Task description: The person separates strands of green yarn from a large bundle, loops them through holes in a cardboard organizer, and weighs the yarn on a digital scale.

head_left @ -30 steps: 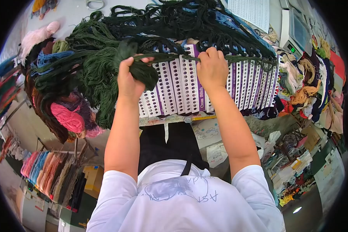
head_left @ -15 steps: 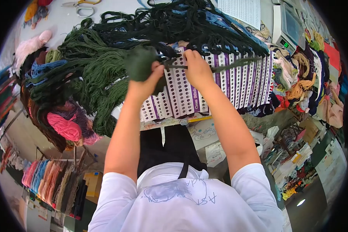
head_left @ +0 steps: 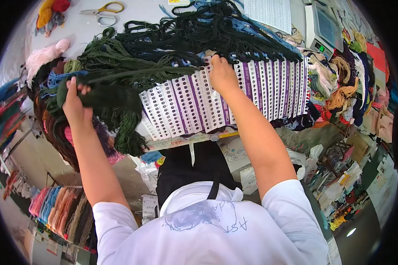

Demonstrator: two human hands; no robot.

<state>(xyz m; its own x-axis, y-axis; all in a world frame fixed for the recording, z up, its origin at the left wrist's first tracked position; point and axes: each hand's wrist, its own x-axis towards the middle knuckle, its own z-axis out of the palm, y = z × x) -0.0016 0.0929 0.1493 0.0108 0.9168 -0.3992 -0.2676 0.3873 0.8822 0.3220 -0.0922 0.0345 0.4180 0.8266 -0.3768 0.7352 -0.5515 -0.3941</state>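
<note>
My left hand (head_left: pixel 78 99) is raised at the left of the table, closed on a bundle of dark green thread (head_left: pixel 112 97) that hangs blurred beside it. A stretched green strand runs from there toward my right hand (head_left: pixel 223 75). That hand is pinched at the top edge of the punched white and purple cards (head_left: pixel 208 99), its fingertips on a card end and thread too small to tell apart. The cards lie overlapped in a long row. Dark green and blue skeins (head_left: pixel 181 37) are looped along their upper ends.
Scissors (head_left: pixel 102 13) lie at the back left. A printed sheet (head_left: pixel 268 14) and a scale (head_left: pixel 321 28) are at the back right. Coloured yarn (head_left: pixel 340 95) heaps the right side. Thread hangs on a rack (head_left: pixel 59 207) at lower left.
My left hand has moved far left with the green thread, drawing a strand out long. My right hand has stayed near the cards' top edge. The view has shifted slightly.
</note>
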